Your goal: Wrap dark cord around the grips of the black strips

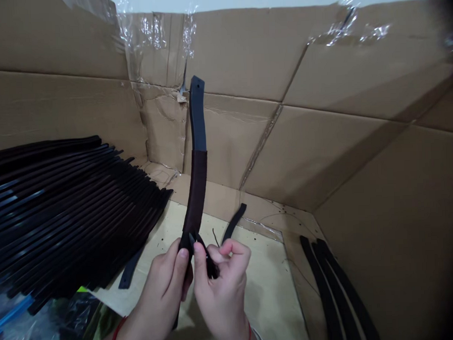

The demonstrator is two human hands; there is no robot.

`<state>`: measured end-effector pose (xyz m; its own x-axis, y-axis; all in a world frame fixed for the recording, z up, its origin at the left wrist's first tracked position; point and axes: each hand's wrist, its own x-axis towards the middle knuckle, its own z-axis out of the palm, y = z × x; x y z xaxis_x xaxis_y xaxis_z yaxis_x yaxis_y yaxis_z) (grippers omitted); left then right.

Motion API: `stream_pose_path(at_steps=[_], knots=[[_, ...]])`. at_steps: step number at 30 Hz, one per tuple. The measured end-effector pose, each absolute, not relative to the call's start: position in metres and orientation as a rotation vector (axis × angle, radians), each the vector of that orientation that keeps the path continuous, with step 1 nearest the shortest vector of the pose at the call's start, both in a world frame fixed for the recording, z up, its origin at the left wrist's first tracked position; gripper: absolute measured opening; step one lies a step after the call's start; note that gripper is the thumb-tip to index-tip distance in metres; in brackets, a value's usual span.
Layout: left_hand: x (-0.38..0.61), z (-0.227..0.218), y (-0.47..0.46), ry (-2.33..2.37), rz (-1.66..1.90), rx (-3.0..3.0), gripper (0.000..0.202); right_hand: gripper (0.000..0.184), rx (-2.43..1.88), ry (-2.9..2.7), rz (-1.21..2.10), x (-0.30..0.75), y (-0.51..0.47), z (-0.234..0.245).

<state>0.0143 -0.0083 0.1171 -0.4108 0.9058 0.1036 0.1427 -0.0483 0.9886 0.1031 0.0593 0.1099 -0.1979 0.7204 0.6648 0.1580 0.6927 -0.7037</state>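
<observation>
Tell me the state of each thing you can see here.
Left hand, closed around the lower end of the black strip
Right hand, pinching at that same end
Black strip, held upright, slightly curved
Brown sleeve, covering the strip's lower part
Stacked black strips, lying in a fanned pile
Loose black strip, lying on the cardboard
Cardboard wall, creased and taped

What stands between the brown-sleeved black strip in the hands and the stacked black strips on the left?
Only a short, flat black strip lies on the pale cardboard in that gap, beside the stack of black strips, near the left hand, which holds the sleeved strip.
</observation>
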Motion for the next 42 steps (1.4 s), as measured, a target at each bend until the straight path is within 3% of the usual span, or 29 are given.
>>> stream_pose_path(at_steps=[23,27,31,33,42], knots=[[0.013,0.117,-0.002,1.575,1.645,1.084,0.034,0.018,-0.777,-1.733,0.694,0.097,0.053,0.108],[0.014,0.114,-0.004,1.492,1.638,1.040,0.036,0.013,-0.691,-1.700,0.928,0.103,0.058,0.118],[0.017,0.112,-0.009,1.350,1.477,1.107,0.034,0.038,-0.552,-1.554,1.412,0.108,0.076,0.127],[0.020,0.112,-0.011,1.341,1.378,1.115,0.037,0.038,-0.550,-1.493,1.545,0.110,0.084,0.129],[0.022,0.113,-0.006,1.278,1.334,1.100,0.045,0.029,-0.720,-1.529,1.344,0.109,0.087,0.130]])
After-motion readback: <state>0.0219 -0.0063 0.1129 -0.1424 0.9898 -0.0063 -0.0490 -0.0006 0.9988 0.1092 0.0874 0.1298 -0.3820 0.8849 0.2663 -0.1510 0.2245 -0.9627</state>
